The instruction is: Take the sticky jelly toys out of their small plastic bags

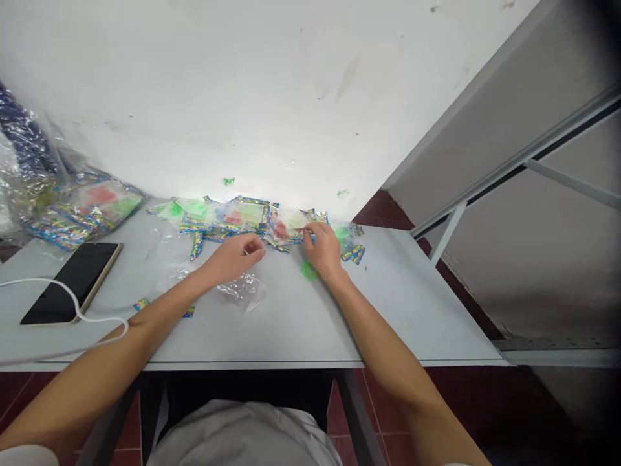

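Observation:
My left hand [237, 257] hovers just in front of the row of packets, its fingers loosely curled and a gap before the thumb; I see nothing in it. With thumb and fingertips together, my right hand [324, 249] grips the edge of a small clear packet [281, 228] with red and pale green contents. More clear packets with colourful printed strips, one of them a red-and-green packet [237, 217], lie overlapping along the wall side. Partly covered by my right wrist is a round green piece [308, 270]. Crumpled clear plastic [242, 291] rests below my left hand.
A smartphone [72, 285] lies at the left of the white table [291, 330], with a white cable [72, 294] across it. Behind it is a plastic bag of packets [92, 204]. A white wall [272, 97] backs the table; a metal frame [451, 233] stands right.

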Motion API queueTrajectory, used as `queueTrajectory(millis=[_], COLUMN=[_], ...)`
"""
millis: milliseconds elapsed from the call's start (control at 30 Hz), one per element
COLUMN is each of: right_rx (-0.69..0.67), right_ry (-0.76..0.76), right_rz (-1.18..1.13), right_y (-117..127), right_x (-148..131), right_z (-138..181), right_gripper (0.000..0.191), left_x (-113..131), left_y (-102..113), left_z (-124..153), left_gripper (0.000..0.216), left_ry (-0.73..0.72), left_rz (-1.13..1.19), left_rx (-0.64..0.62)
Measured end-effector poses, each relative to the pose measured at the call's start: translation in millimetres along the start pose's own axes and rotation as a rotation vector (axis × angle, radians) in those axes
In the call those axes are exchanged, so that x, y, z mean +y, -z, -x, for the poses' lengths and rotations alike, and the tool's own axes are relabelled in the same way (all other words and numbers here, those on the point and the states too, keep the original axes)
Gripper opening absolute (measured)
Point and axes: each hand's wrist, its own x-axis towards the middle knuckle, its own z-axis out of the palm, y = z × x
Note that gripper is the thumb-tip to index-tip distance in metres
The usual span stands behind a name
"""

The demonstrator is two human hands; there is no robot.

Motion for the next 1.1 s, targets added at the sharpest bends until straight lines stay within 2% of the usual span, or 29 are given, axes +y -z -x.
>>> queueTrajectory(millis=[67, 133, 233, 300, 400, 500, 567, 633, 700, 900, 1100], right_rx=[0.083, 0.100, -0.072, -0.244, -0.390, -0.450, -0.378, -0.269, -0.221, -0.241, -0.300], right_ry=[-0.096, -0.197, -0.280, -0.319, -0.370, -0.354, -0.359, -0.386, -0.398, -0.354, -0.403], right_rz=[-0.243, -0.555, -0.938, -1.037, -1.102, -0.996, -0.948, -0.948, -0.945, -0.846, -0.930], right_y=[4, 6, 4, 4, 7, 13, 16, 17, 17, 17, 12], right_x=[-7, -19, -40, -54, -66, -70, -69, -69, -68, -65, -55], right_z=[1, 5, 15, 22, 32, 37, 38, 38, 36, 32, 31], right_gripper=[0.018, 0.020, 0.031, 0.036, 0.033, 0.028, 0.027, 0.033, 0.040, 0.040, 0.036], left_x=[-4, -6, -6, -4, -5, -8, -7, -5, 0, 11, 14], left_y=[-2, -5, -9, -12, -15, -12, -9, -6, -4, -6, -4], left_z=[-3, -6, -7, -7, -8, -10, -10, -8, -4, 5, 5], left_gripper=[0.034, 0.044, 0.051, 0.046, 0.035, 0.031, 0.032, 0.040, 0.049, 0.068, 0.061], left_ry=[0.093, 0.204, 0.290, 0.252, 0.175, 0.148, 0.160, 0.173, 0.177, 0.199, 0.162], left_rz=[0.209, 0.475, 0.808, 0.948, 1.057, 1.064, 1.026, 0.947, 0.836, 0.578, 0.494], left_rx=[-0.050, -0.156, -0.234, -0.162, 0.017, 0.133, 0.158, 0.133, 0.081, -0.061, -0.112])
